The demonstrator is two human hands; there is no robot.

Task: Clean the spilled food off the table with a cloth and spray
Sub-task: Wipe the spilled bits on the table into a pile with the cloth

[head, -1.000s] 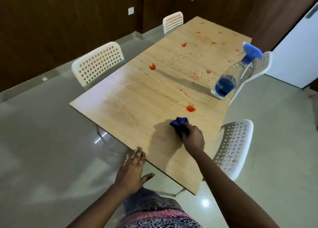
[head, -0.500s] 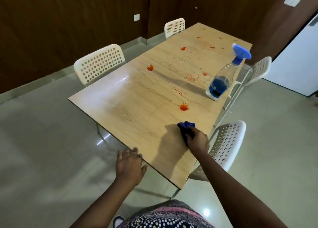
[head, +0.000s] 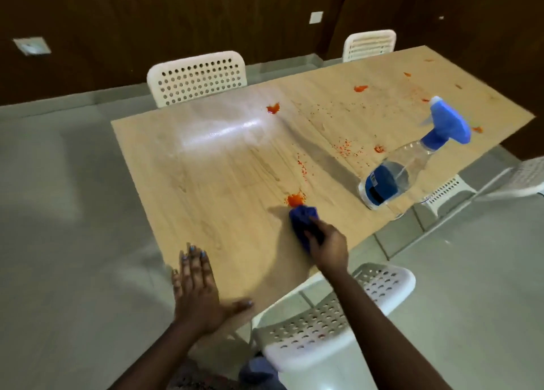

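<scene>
You were at the wiping step, about to take up the nearest spill. Your left hand [head: 196, 294] lay flat with fingers spread on the near corner of the table [head: 206, 166], holding nothing. To its right, your right hand [head: 328, 244] gripped a bunched blue cloth [head: 303, 217], fingers curled round it, pressing it on the wood. The cloth's far tip touched an orange blob of food [head: 295, 200]. Next you would likely need to push forward through it. Further right stood the spray bottle [head: 397, 172], untouched, with more orange splatter [head: 347, 147] beyond.
</scene>
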